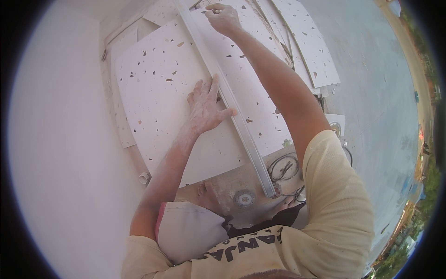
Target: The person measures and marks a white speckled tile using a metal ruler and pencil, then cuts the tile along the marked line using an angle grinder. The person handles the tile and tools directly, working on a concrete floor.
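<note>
A long metal straightedge (251, 153) lies lengthwise over a white board (144, 102) sprinkled with small flecks. My left hand (204, 102), dusty and spread, rests on the board against the bar, its thumb and a fingertip touching it. My right hand (224, 21) is closed on a small tool (214, 11) near the far end of the board, just right of the bar; the tool is too small to identify.
More boards (316, 69) are stacked at the right. A coiled cable (283, 167), a round metal disc (244, 198) and a short white pipe (144, 178) lie near my body. A pale wall (60, 130) runs along the left. Greenery shows at the far right.
</note>
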Available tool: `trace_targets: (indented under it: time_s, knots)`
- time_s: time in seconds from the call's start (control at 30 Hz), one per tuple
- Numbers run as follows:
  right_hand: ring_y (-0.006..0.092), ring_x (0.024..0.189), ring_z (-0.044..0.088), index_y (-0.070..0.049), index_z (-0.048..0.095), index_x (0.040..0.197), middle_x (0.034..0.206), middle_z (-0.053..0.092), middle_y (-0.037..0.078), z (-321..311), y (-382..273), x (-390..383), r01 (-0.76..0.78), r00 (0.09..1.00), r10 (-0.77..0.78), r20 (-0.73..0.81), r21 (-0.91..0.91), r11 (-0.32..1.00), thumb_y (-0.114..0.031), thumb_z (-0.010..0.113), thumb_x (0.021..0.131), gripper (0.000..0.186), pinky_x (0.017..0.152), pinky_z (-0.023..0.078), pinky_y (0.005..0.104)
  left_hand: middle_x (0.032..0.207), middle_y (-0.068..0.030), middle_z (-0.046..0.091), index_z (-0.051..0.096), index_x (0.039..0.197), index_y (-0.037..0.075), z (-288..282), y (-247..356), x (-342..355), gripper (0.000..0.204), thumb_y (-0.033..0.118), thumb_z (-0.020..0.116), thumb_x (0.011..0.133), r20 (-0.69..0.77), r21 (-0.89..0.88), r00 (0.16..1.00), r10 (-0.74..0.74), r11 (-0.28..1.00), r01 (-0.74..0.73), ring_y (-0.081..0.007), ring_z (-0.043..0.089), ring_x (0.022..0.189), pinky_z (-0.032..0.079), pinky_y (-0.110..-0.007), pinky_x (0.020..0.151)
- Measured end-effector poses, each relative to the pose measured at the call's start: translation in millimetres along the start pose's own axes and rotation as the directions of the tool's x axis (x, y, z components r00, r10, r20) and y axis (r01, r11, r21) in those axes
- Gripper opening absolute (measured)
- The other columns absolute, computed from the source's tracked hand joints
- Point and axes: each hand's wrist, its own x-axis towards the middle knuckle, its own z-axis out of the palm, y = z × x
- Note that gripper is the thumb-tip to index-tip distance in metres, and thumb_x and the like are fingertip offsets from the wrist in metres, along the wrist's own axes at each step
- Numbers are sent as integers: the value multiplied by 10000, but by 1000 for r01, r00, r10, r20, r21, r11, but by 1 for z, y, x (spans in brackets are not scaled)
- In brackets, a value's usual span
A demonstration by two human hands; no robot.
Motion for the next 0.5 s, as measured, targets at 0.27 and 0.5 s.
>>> trace_targets:
  time_s: [0.27,0.5]
  knots:
    - [310,1033,723,-113,800,1054,1071,764,179,76,45,65,-32,999,32,9,-31,999,-281,666,856,292,965,550,383,1616,-302,287,173,1616,-39,-4,2,0,1174,557,786,811,-8,-78,998,59,995,-59,-521,210,1492,184,-655,1183]
    - [362,1154,645,-87,731,1126,1180,709,208,111,77,79,156,987,-154,32,-39,987,-308,652,922,311,1029,494,462,1619,-302,268,155,1623,-22,-3,-3,-1,1170,535,788,811,-3,-142,998,57,988,-57,-515,192,1501,131,-690,1208]
